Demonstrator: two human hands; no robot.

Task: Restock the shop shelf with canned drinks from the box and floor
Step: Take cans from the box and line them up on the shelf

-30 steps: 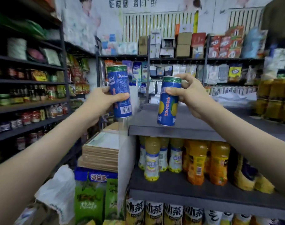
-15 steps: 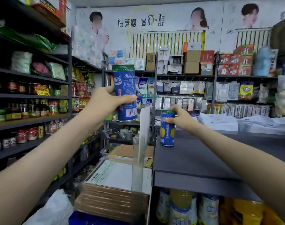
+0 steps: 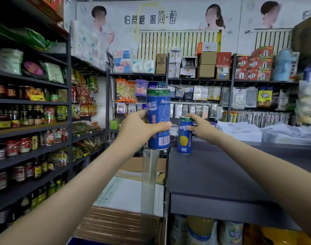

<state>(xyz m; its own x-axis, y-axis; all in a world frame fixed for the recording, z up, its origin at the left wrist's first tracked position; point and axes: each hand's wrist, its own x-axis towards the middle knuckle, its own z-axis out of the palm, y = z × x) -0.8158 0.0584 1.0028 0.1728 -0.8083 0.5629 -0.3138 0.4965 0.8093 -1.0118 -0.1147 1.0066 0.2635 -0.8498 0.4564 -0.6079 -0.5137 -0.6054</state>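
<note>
Grips raised can (image 3: 158,110) in left hand (image 3: 135,131), fingers wrapped round it, presumably queued for shelving; pinches standing can (image 3: 184,140) near its rim with right hand (image 3: 202,129), steadying it upright on top shelf (image 3: 222,174), near left edge.

**Readable Print on the Wall and Cans**

High at twelve o'clock, the wall banner (image 3: 150,19) is displaying large dark characters: 怕蔗糖 喝简·醇. Near the centre, the raised can (image 3: 158,119) is showing a white logo ending in 尔, and a barcode (image 3: 164,140) whose digits are too small to read. At its three o'clock, the standing can (image 3: 184,138) is carrying yellow characters, blurred beyond reading.
</note>
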